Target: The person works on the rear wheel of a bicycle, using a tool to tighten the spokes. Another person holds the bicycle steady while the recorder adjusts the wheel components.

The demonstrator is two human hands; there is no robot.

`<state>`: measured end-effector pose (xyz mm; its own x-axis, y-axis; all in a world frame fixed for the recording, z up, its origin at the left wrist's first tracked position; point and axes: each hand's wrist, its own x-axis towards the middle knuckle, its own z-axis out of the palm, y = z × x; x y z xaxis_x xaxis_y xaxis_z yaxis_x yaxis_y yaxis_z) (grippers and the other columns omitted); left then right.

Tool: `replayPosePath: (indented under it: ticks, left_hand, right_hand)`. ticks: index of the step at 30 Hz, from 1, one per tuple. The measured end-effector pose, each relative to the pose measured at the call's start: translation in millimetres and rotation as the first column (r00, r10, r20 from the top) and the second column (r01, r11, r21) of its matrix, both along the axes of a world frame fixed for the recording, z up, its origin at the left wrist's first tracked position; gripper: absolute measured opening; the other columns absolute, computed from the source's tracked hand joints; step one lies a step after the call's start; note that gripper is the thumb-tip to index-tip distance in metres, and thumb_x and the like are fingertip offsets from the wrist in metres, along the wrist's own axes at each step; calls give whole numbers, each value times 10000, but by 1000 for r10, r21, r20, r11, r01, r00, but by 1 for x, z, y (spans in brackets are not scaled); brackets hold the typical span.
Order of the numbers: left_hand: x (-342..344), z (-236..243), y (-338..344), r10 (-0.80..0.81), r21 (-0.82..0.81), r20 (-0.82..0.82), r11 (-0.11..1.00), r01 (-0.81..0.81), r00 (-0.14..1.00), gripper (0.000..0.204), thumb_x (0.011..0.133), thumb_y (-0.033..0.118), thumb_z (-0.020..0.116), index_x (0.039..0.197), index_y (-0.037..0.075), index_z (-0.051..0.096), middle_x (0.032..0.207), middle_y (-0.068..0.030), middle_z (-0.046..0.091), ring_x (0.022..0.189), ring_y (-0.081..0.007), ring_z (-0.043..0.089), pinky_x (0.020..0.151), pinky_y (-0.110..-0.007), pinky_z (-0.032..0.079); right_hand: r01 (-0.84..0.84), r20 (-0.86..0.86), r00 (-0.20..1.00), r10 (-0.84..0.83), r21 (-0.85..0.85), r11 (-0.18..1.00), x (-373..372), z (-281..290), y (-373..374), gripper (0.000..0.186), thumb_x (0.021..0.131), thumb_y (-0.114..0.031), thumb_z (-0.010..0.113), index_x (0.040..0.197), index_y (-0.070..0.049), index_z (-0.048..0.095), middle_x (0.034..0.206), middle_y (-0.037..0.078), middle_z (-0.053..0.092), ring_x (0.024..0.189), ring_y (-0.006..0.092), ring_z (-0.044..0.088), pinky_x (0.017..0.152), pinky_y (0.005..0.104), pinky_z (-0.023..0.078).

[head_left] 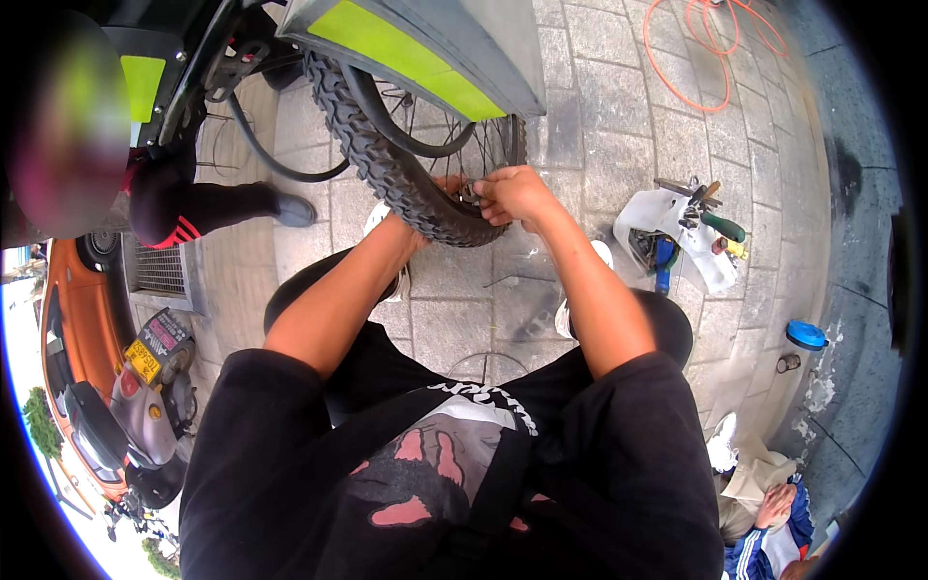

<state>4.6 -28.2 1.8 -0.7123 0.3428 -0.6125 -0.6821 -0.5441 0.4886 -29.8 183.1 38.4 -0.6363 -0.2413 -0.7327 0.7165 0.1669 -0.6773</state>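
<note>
A bicycle wheel with a knobby black tyre (382, 164) stands in front of me, beneath a grey panel (503, 43) with a lime-yellow stripe. A black tube (387, 121), like an inner tube, hangs in a curve beside the spokes. My left hand (418, 234) is wrapped around the lower tyre from behind; its fingertips show by the rim, and the tyre hides the rest. At the inner side of the rim, my right hand (519, 196) is closed in a pinch. Whatever is between its fingers is too small to name.
Hand tools, including a green-handled one (723, 227), lie on a white sheet (643, 213) at the right. An orange hose (667, 82) coils beyond. A blue round container (805, 335) stands farther right. One person's leg (227, 201) is at the left; another person (773, 507) sits lower right.
</note>
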Motion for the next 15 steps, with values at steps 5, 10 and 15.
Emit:
replayPosePath:
  ticks: [5, 10, 15]
  left_hand:
    - [-3, -6, 4, 48, -113, 12, 993, -47, 999, 122, 995, 147, 593, 983, 31, 632, 886, -49, 663, 741, -195, 659, 660, -310, 582]
    - [-4, -8, 2, 117, -80, 103, 991, -109, 988, 188, 1016, 265, 596, 893, 123, 593, 793, 6, 602, 689, -144, 607, 606, -290, 524]
    - [-3, 19, 17, 131, -219, 155, 971, -95, 979, 201, 1023, 298, 588, 892, 146, 602, 776, 19, 591, 687, -133, 604, 602, -290, 523]
  right_hand:
    - [-41, -271, 957, 105, 231, 972, 5, -17, -7, 250, 872, -218, 757, 865, 32, 746, 838, 193, 733, 799, 291, 729, 716, 404, 582]
    - [-180, -436, 765, 473, 561, 808, 10, 12, -20, 383, 883, -340, 682, 910, 36, 750, 930, 288, 704, 926, 451, 688, 841, 486, 550]
    - [-332, -345, 789, 509, 457, 825, 1, 35, -9, 375, 875, -320, 684, 924, 46, 749, 938, 299, 698, 931, 452, 685, 837, 481, 548]
